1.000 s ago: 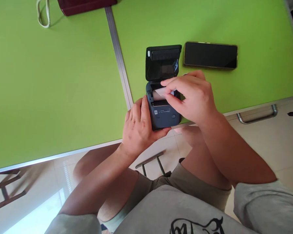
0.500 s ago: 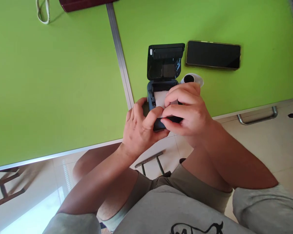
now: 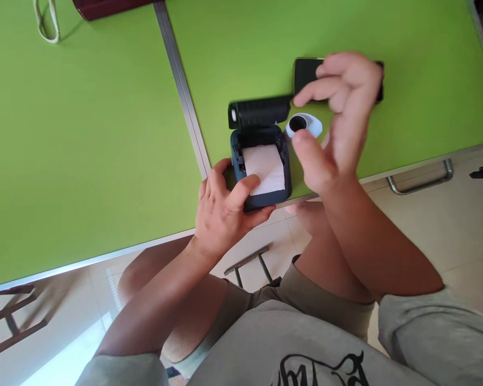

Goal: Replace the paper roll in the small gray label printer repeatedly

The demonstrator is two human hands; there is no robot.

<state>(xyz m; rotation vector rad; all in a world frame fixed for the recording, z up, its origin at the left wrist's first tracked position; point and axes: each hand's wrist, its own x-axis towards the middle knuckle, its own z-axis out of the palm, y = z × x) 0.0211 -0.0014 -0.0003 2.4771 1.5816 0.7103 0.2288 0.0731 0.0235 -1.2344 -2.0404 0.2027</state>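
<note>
Head view: the printer [image 3: 268, 202] sat right at the desk's [image 3: 104, 134] near edge, just right of the metal strip [image 3: 183, 91], lid [image 3: 261, 112] tilted partway up off its far end and a tongue of paper [image 3: 265, 166] lying out over its near part. Imo the paper was the weak spot: if that pressing finger slipped, it could've gone crooked or sprung back, and a lid dropped early could've creased it. A hard shove might've tipped the printer too, being so near the edge. The left hand [image 3: 221, 212] was half curled round the near-left corner, thumb along the near side, index finger on the paper. The right hand [image 3: 342, 123] was spread wide, thumb well off the fingers, one fingertip at the lid's right corner; too blurry to tell if it touched. Below it in view was a white oval piece [image 3: 314, 126], with the phone [image 3: 305, 75] partly covered behind.
</note>
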